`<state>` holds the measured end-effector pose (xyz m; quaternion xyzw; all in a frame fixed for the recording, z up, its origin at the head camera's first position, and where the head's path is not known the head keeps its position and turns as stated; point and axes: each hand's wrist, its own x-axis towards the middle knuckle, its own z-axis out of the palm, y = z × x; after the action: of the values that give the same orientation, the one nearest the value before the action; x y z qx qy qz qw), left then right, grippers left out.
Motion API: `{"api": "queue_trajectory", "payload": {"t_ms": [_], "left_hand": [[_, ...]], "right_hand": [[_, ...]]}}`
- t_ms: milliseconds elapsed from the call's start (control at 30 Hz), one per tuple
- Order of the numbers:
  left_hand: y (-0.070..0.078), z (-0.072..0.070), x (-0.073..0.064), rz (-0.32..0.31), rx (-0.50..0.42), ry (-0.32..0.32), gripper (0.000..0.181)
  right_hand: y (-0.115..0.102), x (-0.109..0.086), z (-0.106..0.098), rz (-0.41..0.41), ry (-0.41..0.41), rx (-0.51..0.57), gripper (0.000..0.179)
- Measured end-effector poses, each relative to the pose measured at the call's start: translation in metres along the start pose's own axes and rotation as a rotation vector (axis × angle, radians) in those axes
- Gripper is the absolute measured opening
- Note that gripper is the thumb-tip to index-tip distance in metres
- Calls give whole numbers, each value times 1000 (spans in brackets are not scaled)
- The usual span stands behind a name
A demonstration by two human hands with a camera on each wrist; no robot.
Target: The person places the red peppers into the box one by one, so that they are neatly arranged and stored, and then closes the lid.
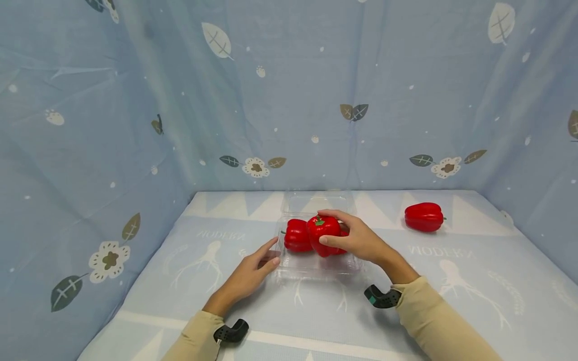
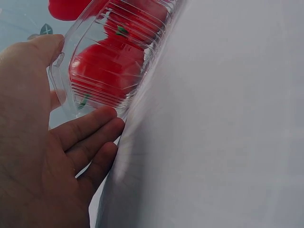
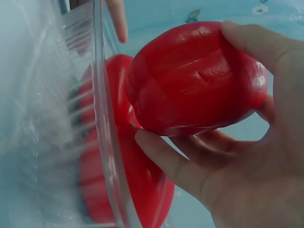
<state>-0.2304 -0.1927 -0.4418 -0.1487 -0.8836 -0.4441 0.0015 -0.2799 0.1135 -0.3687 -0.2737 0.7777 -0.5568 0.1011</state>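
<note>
My right hand (image 1: 356,239) grips a red bell pepper (image 1: 322,235) between thumb and fingers, above a clear plastic clamshell box (image 1: 316,273). Inside the box lie two more red bell peppers: the left one (image 1: 297,236) shows its side, while the right one (image 1: 344,243) is mostly hidden behind the held pepper and hand. The right wrist view shows the held pepper (image 3: 199,80) higher than the box's rim (image 3: 102,95). At the box's left side is my left hand (image 1: 253,271), with thumb and fairly straight fingers touching the plastic (image 2: 71,61).
Another red bell pepper (image 1: 424,217) lies on its side at the back right of the cloth-covered table (image 1: 180,286). The box's transparent lid (image 1: 318,202) is folded back toward the patterned curtain (image 1: 311,85), which encloses the table's back and sides.
</note>
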Motion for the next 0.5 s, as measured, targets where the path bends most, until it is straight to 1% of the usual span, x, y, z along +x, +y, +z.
{"api": "queue_trajectory", "payload": {"t_ms": [167,267,500], "left_hand": [[0,-1,0,7,-1,-2,60],[-1,0,1,11,5,-4,60],[-2,0,0,12,8,0,61]], "right_hand": [[-2,2,6,-39,-40,-50,63],[-2,2,9,-61,-56,-63,64],[0,2,13,-69,-61,-89,66]]}}
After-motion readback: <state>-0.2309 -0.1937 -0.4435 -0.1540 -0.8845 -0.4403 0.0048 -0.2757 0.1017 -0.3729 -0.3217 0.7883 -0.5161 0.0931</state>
